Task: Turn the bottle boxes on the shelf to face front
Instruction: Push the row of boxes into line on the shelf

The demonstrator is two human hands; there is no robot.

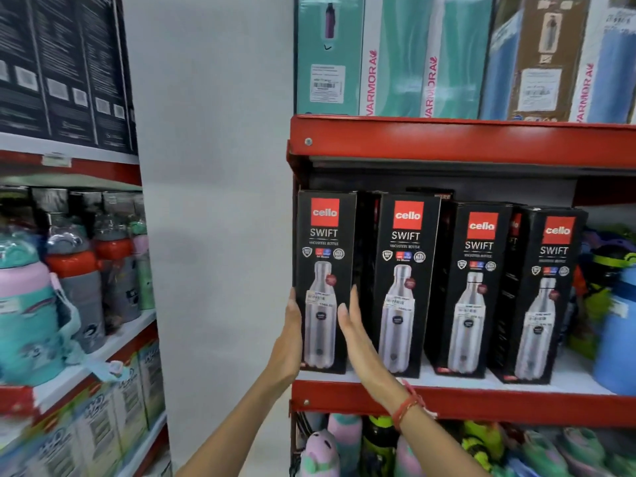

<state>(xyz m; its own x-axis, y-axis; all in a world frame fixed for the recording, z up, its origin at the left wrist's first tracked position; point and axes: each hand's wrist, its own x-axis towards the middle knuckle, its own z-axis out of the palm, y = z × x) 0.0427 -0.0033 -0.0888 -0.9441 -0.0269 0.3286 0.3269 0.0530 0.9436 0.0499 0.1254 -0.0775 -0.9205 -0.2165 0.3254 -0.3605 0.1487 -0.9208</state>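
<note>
Several tall black "cello SWIFT" bottle boxes stand in a row on a red-edged shelf [481,402], printed fronts facing me. The leftmost box [325,256] is pressed between my hands: my left hand [290,342] lies flat against its left side, my right hand [358,335] flat against its right side, fingers pointing up. To its right stand a second box [404,287], a third box [473,294] and a fourth box [543,297]. More black boxes sit behind them, mostly hidden.
Teal and blue Varmora boxes [426,56] fill the shelf above. Colourful bottles [612,325] stand right of the boxes and on the shelf below. A white wall [213,166] separates this rack from a left rack [86,359] holding kids' bottles.
</note>
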